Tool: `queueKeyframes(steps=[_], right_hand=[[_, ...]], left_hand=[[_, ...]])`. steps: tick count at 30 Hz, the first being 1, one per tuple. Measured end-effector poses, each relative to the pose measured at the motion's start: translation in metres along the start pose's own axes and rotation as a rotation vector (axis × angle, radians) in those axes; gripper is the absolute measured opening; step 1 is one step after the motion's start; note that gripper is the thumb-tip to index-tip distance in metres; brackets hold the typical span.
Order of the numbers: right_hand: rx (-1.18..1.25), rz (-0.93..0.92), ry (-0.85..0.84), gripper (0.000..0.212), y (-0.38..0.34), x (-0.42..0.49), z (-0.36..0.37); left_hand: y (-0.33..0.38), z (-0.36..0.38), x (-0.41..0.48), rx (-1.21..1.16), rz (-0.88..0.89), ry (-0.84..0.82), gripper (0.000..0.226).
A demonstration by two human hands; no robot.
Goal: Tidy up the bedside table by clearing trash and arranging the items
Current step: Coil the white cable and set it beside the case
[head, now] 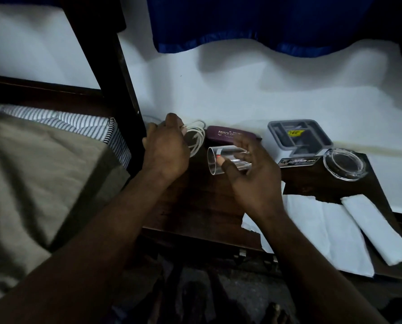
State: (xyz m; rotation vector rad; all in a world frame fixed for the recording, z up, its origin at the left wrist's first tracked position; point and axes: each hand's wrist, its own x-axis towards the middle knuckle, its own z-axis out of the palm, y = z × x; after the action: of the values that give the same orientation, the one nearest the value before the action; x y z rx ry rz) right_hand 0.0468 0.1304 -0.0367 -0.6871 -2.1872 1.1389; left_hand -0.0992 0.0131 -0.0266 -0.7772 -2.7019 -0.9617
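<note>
The left hand (166, 148) curls round the cable (196, 136) at the tabletop's (195, 206) back-left corner, likely to coil it, while the right hand (253, 176), half open, cradles the glass (215, 168) clear

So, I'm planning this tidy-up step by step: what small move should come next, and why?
Probably set the glass upright near the ashtray: the right hand holds it tipped on its side, while the left hand grips the white cable.

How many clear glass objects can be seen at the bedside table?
2. A drinking glass, tipped sideways, is in the right hand; a round ashtray stands near the table's far right corner. The left hand may hide others.
</note>
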Motion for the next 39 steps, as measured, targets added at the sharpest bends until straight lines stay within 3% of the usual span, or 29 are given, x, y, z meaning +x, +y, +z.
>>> queueKeyframes(steps=[3,5,11,16,22,25,28,30,35,39], right_hand=[[-0.024,-0.047,0.004,0.069,0.001,0.0,-0.005],[0.032,-0.033,-0.048,0.075,-0.001,0.0,-0.008],[0.151,0.012,-0.061,0.064,0.005,0.006,-0.006],[0.257,0.096,-0.06,0.036,0.006,0.013,-0.005],[0.815,0.312,-0.087,0.042,-0.004,0.01,-0.005],[1.008,0.416,-0.134,0.046,-0.009,0.009,-0.007],[1.158,0.485,-0.214,0.052,-0.01,0.012,-0.009],[1.086,0.436,-0.235,0.053,-0.01,0.013,-0.009],[0.483,0.238,-0.06,0.043,-0.001,0.011,-0.001],[0.369,0.247,0.0,0.042,0.005,0.012,0.001]], left_hand=[[0.008,-0.01,-0.01,-0.163,0.039,0.023,0.006],[0.016,-0.014,-0.017,-0.288,0.014,-0.026,0.01],[0.027,-0.008,-0.025,-0.539,0.006,-0.129,0.022],[0.031,-0.003,-0.025,-0.467,0.039,-0.115,0.025],[0.034,0.003,-0.028,-0.268,0.101,-0.071,0.006],[0.035,0.004,-0.028,-0.08,0.224,-0.028,0.023],[0.039,0.002,-0.026,-0.091,0.233,0.008,0.023],[0.043,0.0,-0.027,-0.178,0.211,-0.009,0.02],[0.041,0.0,-0.023,-0.264,0.123,-0.021,0.021],[0.035,0.007,-0.018,-0.334,0.031,-0.033,0.018]])
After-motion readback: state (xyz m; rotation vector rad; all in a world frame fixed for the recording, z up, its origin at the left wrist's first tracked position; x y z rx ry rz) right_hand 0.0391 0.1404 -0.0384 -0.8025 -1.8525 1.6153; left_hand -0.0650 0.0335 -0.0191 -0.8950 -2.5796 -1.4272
